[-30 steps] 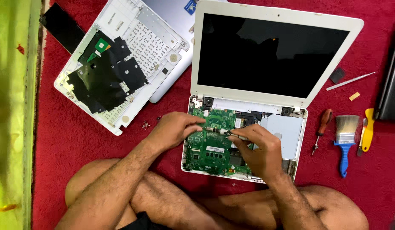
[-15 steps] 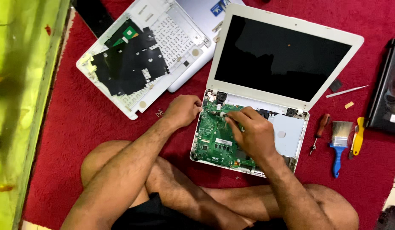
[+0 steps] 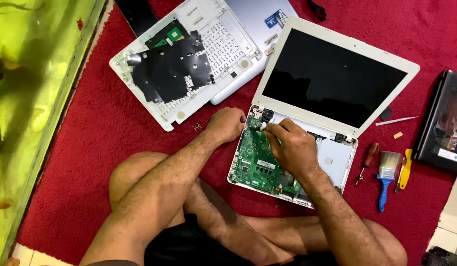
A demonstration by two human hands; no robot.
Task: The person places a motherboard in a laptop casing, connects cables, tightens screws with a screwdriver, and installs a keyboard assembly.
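Both hands have shifted toward the board's top left corner. Right hand pinches a small white connector on the green board; left hand, clenched, steadies the opened laptop. Screwdriver and brush lie right.

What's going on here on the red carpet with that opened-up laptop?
A person sits cross-legged over a white laptop whose keyboard cover is off, exposing the green motherboard. The left hand rests at the base's upper left corner, while the right hand pinches something small and white there. The removed keyboard cover lies upside down nearby; a screwdriver and blue brush lie to the right.
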